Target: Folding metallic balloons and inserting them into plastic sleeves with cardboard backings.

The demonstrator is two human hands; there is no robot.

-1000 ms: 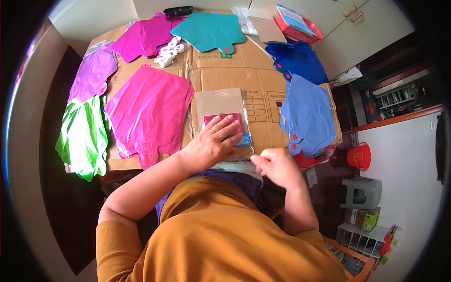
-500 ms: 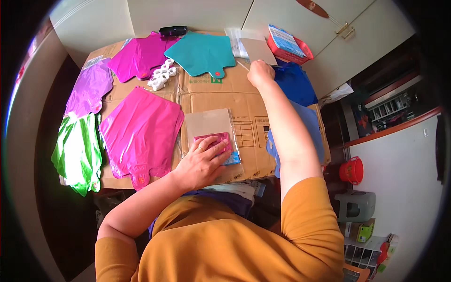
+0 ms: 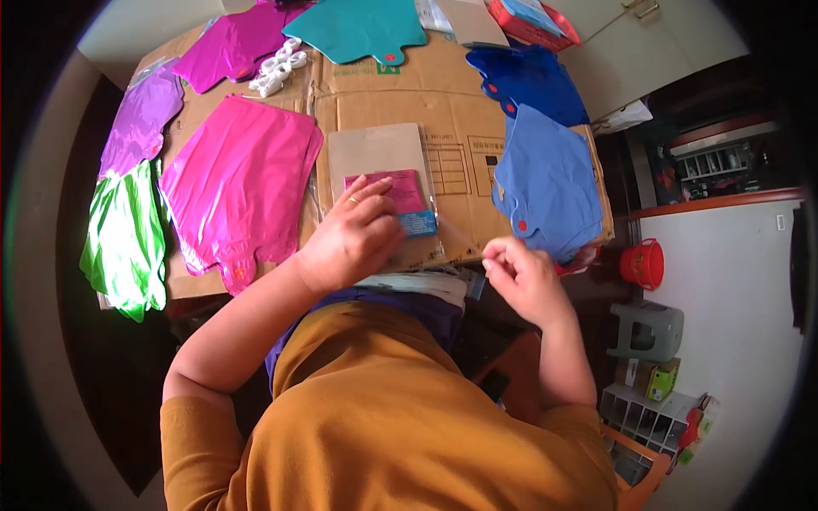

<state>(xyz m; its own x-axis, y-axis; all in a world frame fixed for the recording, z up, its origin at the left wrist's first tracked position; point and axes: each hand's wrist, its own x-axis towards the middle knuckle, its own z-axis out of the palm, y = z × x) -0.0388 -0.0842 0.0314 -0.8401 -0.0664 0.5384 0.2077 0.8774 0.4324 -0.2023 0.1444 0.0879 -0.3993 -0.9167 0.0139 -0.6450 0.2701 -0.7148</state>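
Note:
A clear plastic bag [image 3: 430, 196] lies near the front edge of the cardboard, with a grey-brown card [image 3: 375, 146] and a small pink-and-blue packet [image 3: 409, 189] in it. My left hand [image 3: 349, 238] is over the packet, fingers loosely stretched and slightly blurred; whether they touch it I cannot tell. To the right, my right hand [image 3: 530, 285] is at the cardboard's front edge, thumb and forefinger drawn together; anything between them is too small to make out. Just beyond it lies a stack of flat light-blue foil balloons [image 3: 550, 183].
Flat foil balloons in pink [image 3: 247, 179], green [image 3: 128, 247], lilac [image 3: 141, 119], magenta [image 3: 234, 47], teal [image 3: 354, 30] and dark blue [image 3: 532, 81] ring the cardboard [image 3: 375, 98]. White ribbon coils [image 3: 277, 68] sit between them. A red basket [image 3: 554, 32] stands at the back right.
My right hand has come back from the cards at the far right to the front edge. The left hand has lifted its fingers off the packet. The view has tilted downward.

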